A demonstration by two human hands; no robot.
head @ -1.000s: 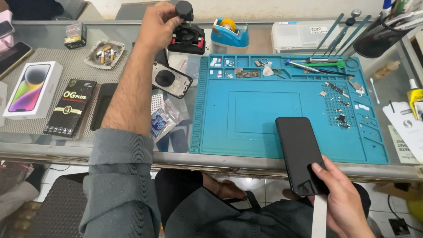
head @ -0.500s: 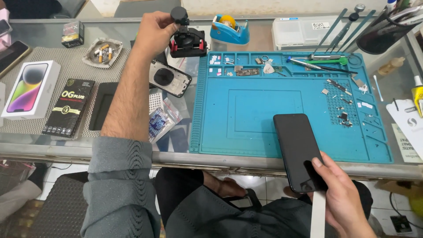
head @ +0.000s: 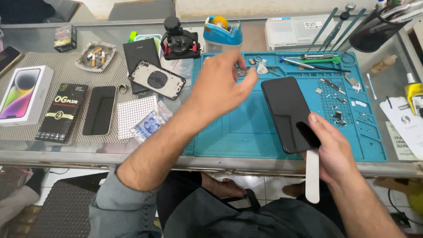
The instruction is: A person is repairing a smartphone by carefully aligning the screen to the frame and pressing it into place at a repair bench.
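My right hand (head: pixel 337 152) is clamped on the lower end of a black phone screen panel (head: pixel 288 113), thumb pressed on its glass face. A flat white pry tool (head: pixel 312 175) is held under the same fingers and hangs past the near edge of the worktop. The panel tilts above the right half of the blue repair mat (head: pixel 246 132).

My left hand (head: pixel 220 86) hovers over the middle of the mat, holding nothing, fingers loosely apart and pointing toward the mat's far edge, where small metal parts (head: pixel 257 61) lie.

Beyond the mat's far left corner stands a black and red screen clamp (head: pixel 179 43), with a blue tape dispenser (head: pixel 222 30) just beside it. A phone back housing (head: pixel 157 79) lies left of the mat.
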